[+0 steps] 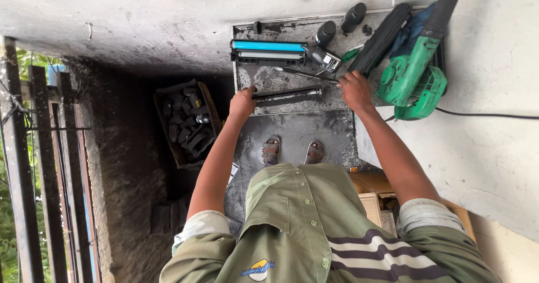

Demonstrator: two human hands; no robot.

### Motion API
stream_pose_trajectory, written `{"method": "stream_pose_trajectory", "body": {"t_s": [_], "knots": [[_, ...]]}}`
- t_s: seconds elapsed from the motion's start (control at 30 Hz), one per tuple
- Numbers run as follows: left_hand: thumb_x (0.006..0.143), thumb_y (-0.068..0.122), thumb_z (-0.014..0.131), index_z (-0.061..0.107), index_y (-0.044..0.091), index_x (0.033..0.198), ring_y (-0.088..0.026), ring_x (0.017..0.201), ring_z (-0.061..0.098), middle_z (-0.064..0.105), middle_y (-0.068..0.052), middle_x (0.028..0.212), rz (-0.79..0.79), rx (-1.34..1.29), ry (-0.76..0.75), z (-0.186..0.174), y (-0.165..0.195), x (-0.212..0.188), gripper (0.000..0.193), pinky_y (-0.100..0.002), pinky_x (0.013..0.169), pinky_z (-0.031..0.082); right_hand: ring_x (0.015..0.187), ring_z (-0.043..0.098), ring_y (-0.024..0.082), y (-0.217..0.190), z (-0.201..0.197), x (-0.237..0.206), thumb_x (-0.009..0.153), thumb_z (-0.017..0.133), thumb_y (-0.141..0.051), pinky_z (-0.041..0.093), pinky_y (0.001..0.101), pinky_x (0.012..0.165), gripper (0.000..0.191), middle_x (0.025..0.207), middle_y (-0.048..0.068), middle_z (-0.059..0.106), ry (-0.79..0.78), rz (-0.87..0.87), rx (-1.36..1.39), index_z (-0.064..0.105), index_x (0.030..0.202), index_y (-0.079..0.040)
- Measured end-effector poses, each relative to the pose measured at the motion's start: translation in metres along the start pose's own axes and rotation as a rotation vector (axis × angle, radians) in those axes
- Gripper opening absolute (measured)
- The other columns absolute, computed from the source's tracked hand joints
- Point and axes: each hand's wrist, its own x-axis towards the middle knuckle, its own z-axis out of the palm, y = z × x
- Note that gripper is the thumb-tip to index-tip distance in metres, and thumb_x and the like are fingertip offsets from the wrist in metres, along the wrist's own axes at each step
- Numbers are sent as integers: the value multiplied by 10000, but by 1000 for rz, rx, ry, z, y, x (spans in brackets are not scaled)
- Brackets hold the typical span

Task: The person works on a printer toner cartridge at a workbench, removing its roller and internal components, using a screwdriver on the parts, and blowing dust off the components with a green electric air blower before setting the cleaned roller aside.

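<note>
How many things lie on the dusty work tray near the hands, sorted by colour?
Black: 4, the long strip under the left hand, two bottles and the cartridge
Blue-topped: 1, the toner cartridge
Green: 2, the blower and the screwdriver handle
Metal: 1, the thin rod at the right hand
Total: 8

On the tray (292, 123), a long bar (286, 95) lies before the cartridge (268, 52), blower (412, 81) at right.
</note>
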Motion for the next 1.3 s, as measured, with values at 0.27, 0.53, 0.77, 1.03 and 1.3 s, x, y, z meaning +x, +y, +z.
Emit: {"method": "stream_pose_trajectory", "body": {"t_s": [0.27, 0.53, 0.77, 1.03, 1.3], "knots": [[760, 131, 778, 630, 177, 1286, -362, 1073, 665, 673, -111, 1199, -49, 38, 39, -3, -1, -2, 548, -488, 851, 554, 1029, 588, 279, 13, -10, -13, 887, 741, -150, 450, 449, 911, 141, 976, 62, 657, 24, 24, 24, 758, 1001, -71], [733, 104, 781, 599, 122, 1369, -421, 1069, 629, 664, -177, 1182, 322, -87, 128, -42, 35, 28, 662, -500, 856, 529, 1087, 604, 253, 0, -52, 4, 902, 752, -248, 390, 446, 1090, 184, 953, 33, 682, -10, -80, 68, 776, 1016, -106], [835, 143, 746, 665, 48, 1099, -436, 902, 666, 691, -212, 917, 448, -114, -41, -51, 48, 34, 293, -528, 786, 512, 1096, 627, 255, 7, -68, 21, 870, 754, -291, 345, 485, 1191, 235, 966, 39, 717, -151, -82, 131, 785, 1023, -116], [890, 190, 734, 672, 5, 855, -328, 626, 607, 628, -163, 667, 292, -369, -219, -27, 15, 4, 199, -446, 580, 468, 1190, 548, 393, 9, -64, 25, 884, 780, -388, 402, 571, 1020, 485, 1244, 181, 636, -259, 29, 270, 690, 1251, -83], [932, 196, 706, 525, 25, 796, -110, 401, 364, 469, -21, 539, -331, -1450, -319, 34, -25, -94, 284, -264, 365, 251, 1295, 486, 414, 17, -60, -124, 890, 839, -192, 387, 545, 1098, 665, 1361, 248, 546, 784, 668, 1, 509, 1417, 41]]}}
